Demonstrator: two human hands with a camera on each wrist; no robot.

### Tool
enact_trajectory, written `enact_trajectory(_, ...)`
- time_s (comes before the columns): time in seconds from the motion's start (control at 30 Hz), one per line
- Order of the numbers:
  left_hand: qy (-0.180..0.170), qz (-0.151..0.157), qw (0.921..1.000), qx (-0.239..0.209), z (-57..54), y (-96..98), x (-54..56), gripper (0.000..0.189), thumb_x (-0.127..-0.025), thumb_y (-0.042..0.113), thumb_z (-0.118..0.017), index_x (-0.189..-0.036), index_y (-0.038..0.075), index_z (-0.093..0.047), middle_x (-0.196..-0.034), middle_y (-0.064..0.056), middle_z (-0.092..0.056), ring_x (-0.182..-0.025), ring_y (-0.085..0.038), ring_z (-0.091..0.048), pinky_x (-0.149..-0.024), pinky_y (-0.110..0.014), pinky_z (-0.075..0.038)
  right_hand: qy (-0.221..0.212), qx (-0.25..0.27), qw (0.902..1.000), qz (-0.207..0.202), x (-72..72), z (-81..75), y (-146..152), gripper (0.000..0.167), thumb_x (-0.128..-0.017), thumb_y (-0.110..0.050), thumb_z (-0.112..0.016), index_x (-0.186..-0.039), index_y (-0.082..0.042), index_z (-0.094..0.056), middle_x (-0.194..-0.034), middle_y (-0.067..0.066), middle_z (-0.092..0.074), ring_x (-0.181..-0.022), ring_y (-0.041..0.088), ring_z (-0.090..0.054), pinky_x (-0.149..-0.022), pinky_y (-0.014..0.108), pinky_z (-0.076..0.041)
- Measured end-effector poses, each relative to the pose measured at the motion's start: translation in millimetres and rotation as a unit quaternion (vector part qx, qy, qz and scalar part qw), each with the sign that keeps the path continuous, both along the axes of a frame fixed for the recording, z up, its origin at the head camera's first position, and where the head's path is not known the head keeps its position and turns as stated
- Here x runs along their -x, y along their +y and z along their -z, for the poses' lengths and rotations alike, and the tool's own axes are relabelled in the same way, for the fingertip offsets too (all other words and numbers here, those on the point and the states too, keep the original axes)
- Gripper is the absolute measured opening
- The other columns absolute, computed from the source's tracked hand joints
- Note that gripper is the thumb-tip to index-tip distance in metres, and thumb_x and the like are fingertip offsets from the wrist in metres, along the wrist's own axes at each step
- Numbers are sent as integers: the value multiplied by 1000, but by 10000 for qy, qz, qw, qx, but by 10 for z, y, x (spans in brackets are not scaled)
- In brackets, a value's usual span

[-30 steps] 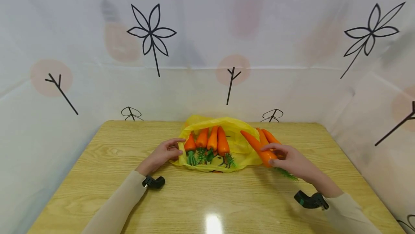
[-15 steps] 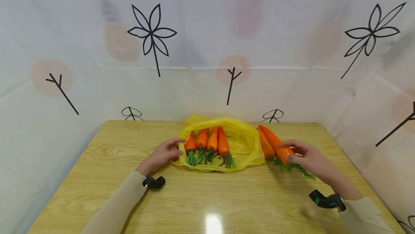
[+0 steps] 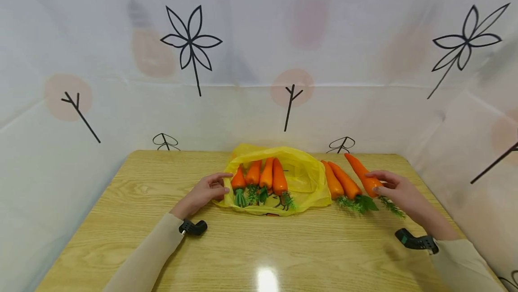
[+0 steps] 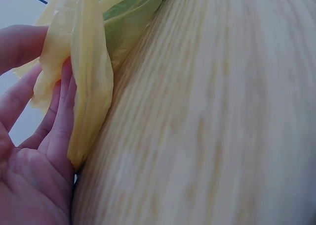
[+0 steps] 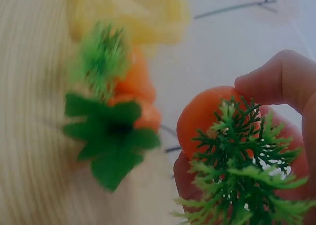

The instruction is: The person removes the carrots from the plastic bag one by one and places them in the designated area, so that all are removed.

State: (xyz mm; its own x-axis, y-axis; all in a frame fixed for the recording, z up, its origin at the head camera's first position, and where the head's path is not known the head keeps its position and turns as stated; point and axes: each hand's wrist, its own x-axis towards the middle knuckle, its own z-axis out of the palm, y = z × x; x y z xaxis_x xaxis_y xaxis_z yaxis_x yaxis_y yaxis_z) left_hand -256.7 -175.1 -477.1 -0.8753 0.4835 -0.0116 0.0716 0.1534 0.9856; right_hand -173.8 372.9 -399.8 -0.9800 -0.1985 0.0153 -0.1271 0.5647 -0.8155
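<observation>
Tabletop (image 3: 259, 242) looks smooth, so anything round could roll; on it the bag (image 3: 307, 168), mouth open, could sag over the 4 carrots (image 3: 279, 179) visible inside if the left hand (image 3: 204, 193), fingers apparently pinching its rim, lets go. Right hand's (image 3: 398, 193) fingers pinch 1 carrot (image 3: 360, 173) near its leafy end, right of 2 carrots (image 3: 345, 179) beside the bag, can't tell if touching wood; gripping 1 end may let it tip, and leaves (image 5: 227, 151) could snag on release.
</observation>
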Motion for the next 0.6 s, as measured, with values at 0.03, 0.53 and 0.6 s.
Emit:
enact_trajectory(0.03, -1, -7, 10000, 13, 2, 0, 2, 50, -96, 12, -67, -144, 8, -52, -100, -12, -50, -73, -17, -53, -68, -31, -49, -34, -19, 10000, 13, 14, 21, 22, 46, -104, -21, -56, -143, 2, -48, -144, 23, -43, -101, -9, -54, -78, 27, -52)
enact_trajectory(0.53, 9, -7, 10000, 20, 18, -4, 19, 51, -96, 15, -68, -144, 9, -52, -101, -13, -49, -74, -19, -53, -68, -31, -48, -229, -302, 9990, 230, 186, 359, 147, 46, -102, -21, -58, -142, 3, -50, -146, 30, -42, -125, 50, -45, -77, 25, -49)
enact_trajectory(0.6, 13, -7, 10000, 15, 18, -5, 18, 50, -97, 14, -68, -144, 9, -52, -101, -13, -49, -74, -19, -52, -68, -31, -48, -220, -306, 9990, 243, 199, 378, 141, 46, -102, -21, -58, -141, 3, -51, -146, 29, -41, -127, 52, -44, -77, 24, -49)
